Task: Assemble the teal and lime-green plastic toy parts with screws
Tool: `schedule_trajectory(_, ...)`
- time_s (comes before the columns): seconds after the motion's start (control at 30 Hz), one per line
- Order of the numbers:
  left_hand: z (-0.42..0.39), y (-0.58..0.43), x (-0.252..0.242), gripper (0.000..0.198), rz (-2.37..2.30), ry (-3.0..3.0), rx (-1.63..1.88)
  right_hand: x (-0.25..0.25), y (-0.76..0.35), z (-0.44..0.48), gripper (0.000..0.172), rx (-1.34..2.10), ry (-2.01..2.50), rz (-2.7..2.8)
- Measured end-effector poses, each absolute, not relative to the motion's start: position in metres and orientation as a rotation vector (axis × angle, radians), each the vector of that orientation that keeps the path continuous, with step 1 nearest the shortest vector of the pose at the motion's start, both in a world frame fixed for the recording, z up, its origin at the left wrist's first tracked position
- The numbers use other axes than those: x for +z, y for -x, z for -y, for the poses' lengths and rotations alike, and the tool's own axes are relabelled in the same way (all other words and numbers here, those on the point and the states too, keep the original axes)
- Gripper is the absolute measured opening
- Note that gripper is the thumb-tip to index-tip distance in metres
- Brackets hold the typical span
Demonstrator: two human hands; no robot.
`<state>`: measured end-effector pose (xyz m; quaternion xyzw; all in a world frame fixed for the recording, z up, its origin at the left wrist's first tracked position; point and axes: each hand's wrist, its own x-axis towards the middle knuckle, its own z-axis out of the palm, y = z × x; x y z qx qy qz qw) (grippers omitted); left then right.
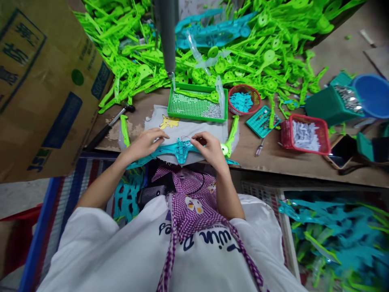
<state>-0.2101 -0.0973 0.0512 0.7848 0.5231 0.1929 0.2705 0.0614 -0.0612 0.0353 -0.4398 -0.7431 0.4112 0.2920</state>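
A long teal plastic toy part [179, 151] lies across the near edge of the wooden table [261, 160], on a grey cloth [194, 129]. My left hand [147, 142] rests on its left half, fingers curled down and pressing it. My right hand [209, 148] is closed in a pinch over the part's middle, holding something small I cannot make out, perhaps a thin wire. A green plastic part [230, 136] lies just right of that hand.
A green tray [196, 106] with small metal pieces sits behind the cloth under a hanging grey tool [167, 36]. Heaps of green parts [243, 48] fill the back. Red baskets [304, 134], a hammer [111, 123], a cardboard box [45, 85] at left and a bin of teal parts [337, 239] at right.
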Motion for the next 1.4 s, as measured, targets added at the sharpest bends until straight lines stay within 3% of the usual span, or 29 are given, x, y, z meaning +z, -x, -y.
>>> schedule_trajectory(0.17, 0.059, 0.165, 0.046, 0.035, -1.356, -2.028, 0.571, 0.047, -0.065, 0.084, 0.019, 1.053, 0.988, 2.203)
schedule_trajectory(0.5, 0.051, 0.128, 0.038, 0.05, -1.296, -2.087, 0.244, 0.013, -0.072, 0.143, 0.025, 0.758, 1.042, 2.205)
schedule_trajectory(0.77, 0.028, 0.113, 0.024, 0.017, -1.257, -2.04, 0.231, 0.014, -0.067, 0.143, 0.027, 0.704, 1.099, 2.318)
schedule_trajectory(1.0, 0.018, 0.121, 0.011, 0.018, -1.079, -1.65, 0.269, 0.012, -0.071, 0.145, 0.025, 0.738, 1.186, 2.213)
schedule_trajectory(1.4, 0.048, 0.151, 0.015, 0.029, -1.109, -1.576, 0.374, 0.014, -0.081, 0.089, 0.023, 0.999, 1.286, 1.884)
